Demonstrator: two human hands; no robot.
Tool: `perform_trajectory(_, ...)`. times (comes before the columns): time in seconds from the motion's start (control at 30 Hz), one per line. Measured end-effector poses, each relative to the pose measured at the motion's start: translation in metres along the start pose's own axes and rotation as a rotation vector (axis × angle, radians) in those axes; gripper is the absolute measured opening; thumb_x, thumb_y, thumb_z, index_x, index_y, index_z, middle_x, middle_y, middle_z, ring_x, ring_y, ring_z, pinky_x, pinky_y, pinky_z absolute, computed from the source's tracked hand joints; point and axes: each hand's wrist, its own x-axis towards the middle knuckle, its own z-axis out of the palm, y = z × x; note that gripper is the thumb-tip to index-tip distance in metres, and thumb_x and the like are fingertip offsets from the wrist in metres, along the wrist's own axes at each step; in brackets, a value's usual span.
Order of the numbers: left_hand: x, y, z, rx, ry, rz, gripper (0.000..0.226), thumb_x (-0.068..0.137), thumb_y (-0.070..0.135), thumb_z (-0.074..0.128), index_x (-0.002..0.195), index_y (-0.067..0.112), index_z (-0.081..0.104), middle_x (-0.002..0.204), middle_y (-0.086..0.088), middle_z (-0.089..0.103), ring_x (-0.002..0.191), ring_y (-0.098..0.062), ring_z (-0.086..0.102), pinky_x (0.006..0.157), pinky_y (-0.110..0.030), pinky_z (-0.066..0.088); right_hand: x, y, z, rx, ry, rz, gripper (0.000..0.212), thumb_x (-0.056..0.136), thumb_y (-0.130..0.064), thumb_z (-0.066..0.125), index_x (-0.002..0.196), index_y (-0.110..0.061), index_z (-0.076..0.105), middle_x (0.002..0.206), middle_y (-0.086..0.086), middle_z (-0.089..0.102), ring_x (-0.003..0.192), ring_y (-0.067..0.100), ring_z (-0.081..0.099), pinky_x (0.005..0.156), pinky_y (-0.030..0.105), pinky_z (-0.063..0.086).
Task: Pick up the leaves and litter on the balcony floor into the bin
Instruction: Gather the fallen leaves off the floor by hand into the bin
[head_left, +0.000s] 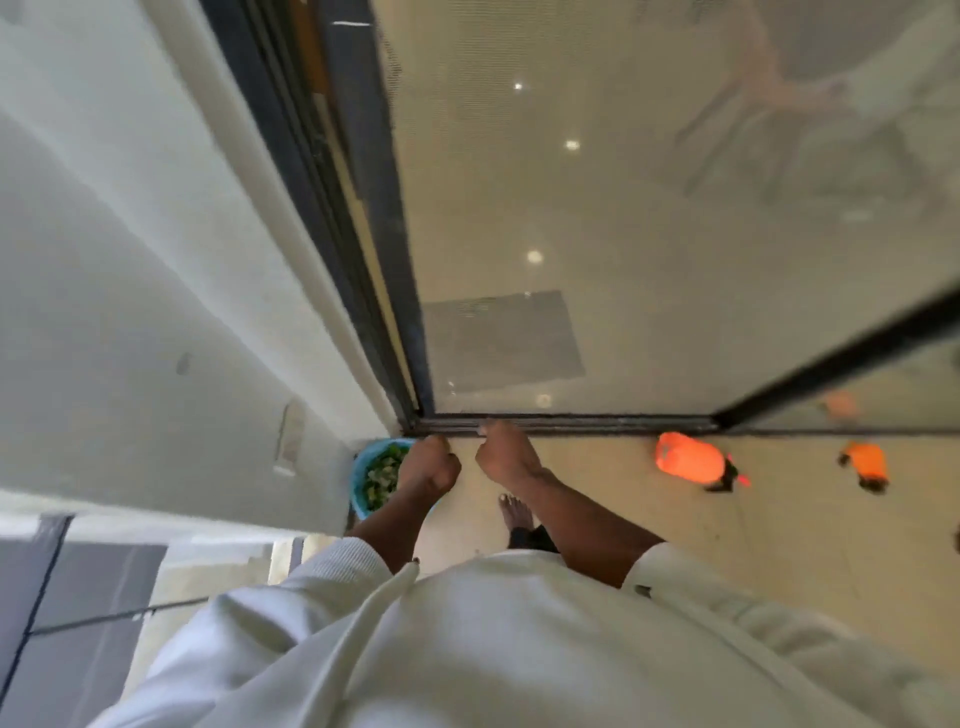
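Both hands reach down at the door track (571, 422): the left hand (428, 467) is curled, the right hand (506, 452) fingers-down; whether either pinches anything cannot be told. Beside the left hand, the blue bin (363, 475) already holds green leaves. Two orange objects (688, 460) on the floor probably remain.

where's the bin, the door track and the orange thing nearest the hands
bin (363, 470): head view, on its blue rim, left side
door track (597, 422): head view, on the dark rail's middle
orange thing (688, 460): head view, on its orange body

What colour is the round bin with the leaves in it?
Light blue; the round plastic bin holds green leaves, seen in the head view.
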Motion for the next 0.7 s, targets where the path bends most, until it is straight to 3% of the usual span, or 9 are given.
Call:
perform_trajectory(0.33,-0.044,0.085,0.058,0.189,-0.191,0.413,0.024,0.088,0.018,0.053,0.105,0.008,0.066,0.114,-0.017,0.067,0.108,-0.035,0.061,0.085,-0.035,0.049,-0.1,0.09,-0.016,0.248,0.326,0.423,0.042,0.087,-0.004,0.052,0.128,-0.008,0.059,0.129,0.017,0.062,0.122,0.031,0.056,0.101,0.035,0.047)
perform_trajectory(0.7,-0.108,0.138,0.119,0.33,-0.248,0.683,0.029,0.087,0.014,0.052,0.11,0.006,0.066,0.117,-0.017,0.067,0.112,-0.032,0.061,0.089,-0.034,0.049,-0.192,0.171,-0.006,0.407,0.554,0.61,0.046,0.084,0.0,0.046,0.127,-0.007,0.059,0.126,0.018,0.063,0.119,0.033,0.058,0.099,0.038,0.049)
